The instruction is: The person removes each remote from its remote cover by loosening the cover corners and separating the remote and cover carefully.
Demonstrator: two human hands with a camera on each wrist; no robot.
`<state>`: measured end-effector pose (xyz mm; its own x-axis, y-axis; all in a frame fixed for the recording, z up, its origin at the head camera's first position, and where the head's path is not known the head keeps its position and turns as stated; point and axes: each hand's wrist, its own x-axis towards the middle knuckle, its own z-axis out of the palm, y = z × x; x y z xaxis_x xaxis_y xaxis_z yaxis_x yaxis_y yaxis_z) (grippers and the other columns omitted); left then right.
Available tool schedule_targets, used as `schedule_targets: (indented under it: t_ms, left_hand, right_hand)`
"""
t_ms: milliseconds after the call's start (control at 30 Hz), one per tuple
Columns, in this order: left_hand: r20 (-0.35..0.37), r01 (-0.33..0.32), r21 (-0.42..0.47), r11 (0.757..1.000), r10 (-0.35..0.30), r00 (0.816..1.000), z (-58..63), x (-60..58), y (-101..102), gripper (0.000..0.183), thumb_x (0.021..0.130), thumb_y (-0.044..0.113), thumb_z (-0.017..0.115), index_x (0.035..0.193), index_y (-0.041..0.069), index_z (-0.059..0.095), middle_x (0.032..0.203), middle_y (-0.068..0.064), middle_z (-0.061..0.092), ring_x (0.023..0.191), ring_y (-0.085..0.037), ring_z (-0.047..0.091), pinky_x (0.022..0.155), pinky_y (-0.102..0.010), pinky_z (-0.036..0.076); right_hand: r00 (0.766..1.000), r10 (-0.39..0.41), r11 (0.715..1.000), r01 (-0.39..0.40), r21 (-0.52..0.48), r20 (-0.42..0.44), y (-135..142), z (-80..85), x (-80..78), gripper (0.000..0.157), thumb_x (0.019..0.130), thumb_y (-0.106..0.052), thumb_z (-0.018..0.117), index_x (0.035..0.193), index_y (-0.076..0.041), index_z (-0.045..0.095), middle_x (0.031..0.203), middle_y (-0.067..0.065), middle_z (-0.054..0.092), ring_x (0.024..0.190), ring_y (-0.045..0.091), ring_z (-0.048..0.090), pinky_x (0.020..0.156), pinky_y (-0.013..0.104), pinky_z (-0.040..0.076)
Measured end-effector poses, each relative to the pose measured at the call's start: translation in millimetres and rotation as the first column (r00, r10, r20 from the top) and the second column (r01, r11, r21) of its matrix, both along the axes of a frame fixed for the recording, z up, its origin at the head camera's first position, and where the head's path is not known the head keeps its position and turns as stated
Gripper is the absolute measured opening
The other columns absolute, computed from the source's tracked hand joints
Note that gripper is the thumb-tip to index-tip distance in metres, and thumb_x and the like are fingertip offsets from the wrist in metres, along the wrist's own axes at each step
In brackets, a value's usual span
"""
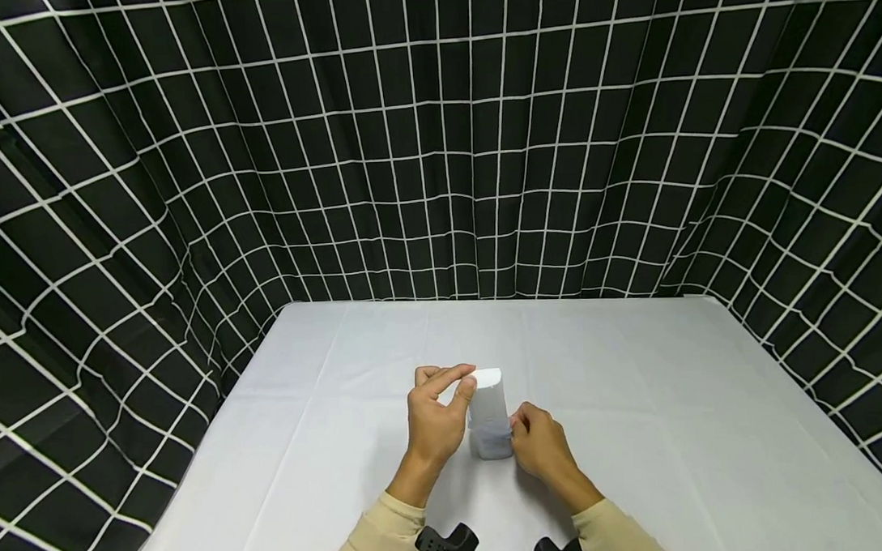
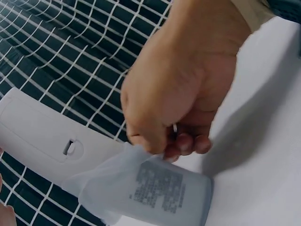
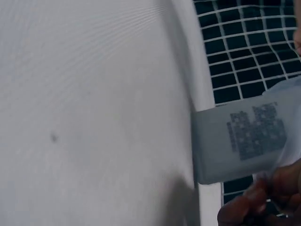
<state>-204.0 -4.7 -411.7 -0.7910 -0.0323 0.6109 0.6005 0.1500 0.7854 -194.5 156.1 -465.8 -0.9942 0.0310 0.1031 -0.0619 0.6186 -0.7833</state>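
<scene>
A tall white plastic case [image 1: 488, 399] with a rounded flat top stands upright on the table in front of me. Its lower part sits inside a frosted, see-through bag [image 1: 493, 445], whose loose edge bunches around its middle. My left hand [image 1: 435, 422] holds the case's top end between thumb and forefinger. Lower down on the other side, my right hand [image 1: 543, 446] pinches the bag's edge with curled fingers. The left wrist view shows a small latch in a slot on the case [image 2: 40, 129]. Blurred printed blocks show through the bag [image 3: 211, 141] in the right wrist view.
A white cloth covers the table [image 1: 619, 366]. Black curtain [image 1: 437, 170] with a white grid hangs behind it and along both sides. Dark wrist cameras [image 1: 447, 544] sit at both sleeve cuffs.
</scene>
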Motion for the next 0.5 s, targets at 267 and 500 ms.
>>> schedule_targets:
  t_ms: [267,500]
  left_hand:
    - [0.007,0.046,-0.004,0.999,-0.046,0.999,-0.7,2.8,11,0.018,0.090,0.015,0.070,0.103,0.004,0.074,0.096,-0.001,0.071,0.090,-0.021,0.044,0.084,-0.040,0.037]
    - [0.094,0.038,0.066,0.997,-0.044,0.995,0.2,8.3,12,0.023,0.087,0.018,0.073,0.106,0.005,0.074,0.094,-0.002,0.062,0.093,-0.023,0.048,0.088,-0.042,0.039]
  right_hand:
    - [0.996,-0.089,0.984,0.083,-0.159,-0.031,5,6.0,6.1,0.013,0.092,-0.003,0.060,0.094,-0.003,0.072,0.077,0.003,0.063,0.066,0.016,0.054,0.049,0.028,0.044]
    - [0.978,-0.100,0.947,0.036,-0.319,-0.184,6,40.2,9.2,0.013,0.094,-0.003,0.060,0.098,-0.001,0.073,0.080,0.005,0.064,0.072,0.018,0.055,0.062,0.027,0.045]
